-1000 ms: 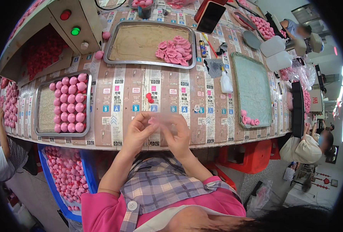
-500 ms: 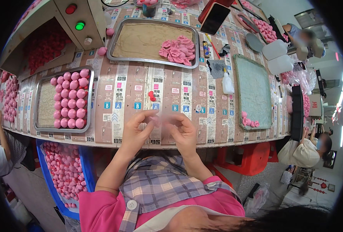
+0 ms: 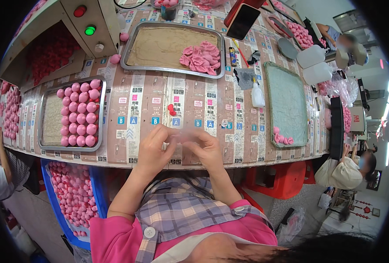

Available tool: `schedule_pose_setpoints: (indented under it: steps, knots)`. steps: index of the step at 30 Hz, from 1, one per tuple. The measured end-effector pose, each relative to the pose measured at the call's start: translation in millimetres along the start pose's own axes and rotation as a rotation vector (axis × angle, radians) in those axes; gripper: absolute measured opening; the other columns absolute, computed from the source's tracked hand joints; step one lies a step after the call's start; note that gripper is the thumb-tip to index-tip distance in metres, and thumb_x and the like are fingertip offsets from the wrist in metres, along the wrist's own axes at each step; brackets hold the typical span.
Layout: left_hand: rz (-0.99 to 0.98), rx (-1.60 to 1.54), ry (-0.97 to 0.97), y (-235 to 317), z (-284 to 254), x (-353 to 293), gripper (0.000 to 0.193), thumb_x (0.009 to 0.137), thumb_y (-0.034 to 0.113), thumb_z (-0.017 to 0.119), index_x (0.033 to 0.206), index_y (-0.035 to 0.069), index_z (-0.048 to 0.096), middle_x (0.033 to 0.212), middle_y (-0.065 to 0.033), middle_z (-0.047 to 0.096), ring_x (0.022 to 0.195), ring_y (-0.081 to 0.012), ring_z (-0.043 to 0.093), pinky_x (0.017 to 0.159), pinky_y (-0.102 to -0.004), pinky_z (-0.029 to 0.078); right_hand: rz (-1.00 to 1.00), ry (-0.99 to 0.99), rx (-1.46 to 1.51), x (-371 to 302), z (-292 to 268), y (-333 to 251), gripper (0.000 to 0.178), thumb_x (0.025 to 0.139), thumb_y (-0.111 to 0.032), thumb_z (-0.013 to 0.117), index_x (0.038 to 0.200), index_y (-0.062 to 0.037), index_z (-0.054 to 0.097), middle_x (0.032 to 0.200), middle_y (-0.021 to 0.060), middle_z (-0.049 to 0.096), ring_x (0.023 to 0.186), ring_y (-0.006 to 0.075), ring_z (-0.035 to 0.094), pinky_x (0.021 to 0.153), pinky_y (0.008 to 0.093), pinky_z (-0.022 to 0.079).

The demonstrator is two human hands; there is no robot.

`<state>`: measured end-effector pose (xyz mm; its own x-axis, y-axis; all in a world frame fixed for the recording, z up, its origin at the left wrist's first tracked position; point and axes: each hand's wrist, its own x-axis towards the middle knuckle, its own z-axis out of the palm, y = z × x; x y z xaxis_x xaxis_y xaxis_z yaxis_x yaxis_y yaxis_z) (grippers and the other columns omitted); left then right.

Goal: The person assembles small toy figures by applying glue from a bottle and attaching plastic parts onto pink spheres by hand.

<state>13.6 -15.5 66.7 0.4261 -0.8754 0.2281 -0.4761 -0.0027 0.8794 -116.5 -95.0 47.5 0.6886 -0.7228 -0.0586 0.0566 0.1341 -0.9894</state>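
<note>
Apparently both hands' fingers [image 3: 173,139] pinch a blurred, pale pink piece [image 3: 185,137].

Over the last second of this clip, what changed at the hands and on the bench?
Very little. The left hand and right hand stay together at the bench edge, pinching a small pale pink piece between their fingertips; only the fingers shifted slightly. Nothing was picked up or let go. The tray of pink balls, the tray of flat pink pieces and the small red bits stayed as they were.
</note>
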Motion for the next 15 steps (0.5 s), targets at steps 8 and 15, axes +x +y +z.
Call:
schedule_pose_setpoints:
  steps: [8,15]
  knots:
    - [0.057,0.088,-0.01,-8.1,1.9,-2.7,0.015,0.068,-0.005,0.056,0.081,0.001,0.054,0.072,-0.0086,0.053,0.065,-0.0205,0.054,0.056,-0.0281,0.043,-0.153,-0.066,-0.415,2.7,-3.2,-12.2,0.028,0.071,-0.003,0.062,0.099,-0.0029,0.06,0.082,0.0059,0.059,0.077,0.0124,0.055,0.067,0.0213,0.044]
    - [-0.016,-0.052,-0.04,-0.6,-1.6,-0.9,0.014,0.068,-0.006,0.058,0.081,0.0,0.057,0.07,-0.0075,0.054,0.063,-0.0154,0.055,0.057,-0.0243,0.044,-0.048,-0.041,-0.16,4.5,-8.0,-5.7,0.025,0.072,-0.006,0.063,0.096,-0.0015,0.06,0.082,0.0069,0.059,0.076,0.013,0.056,0.068,0.0241,0.044]
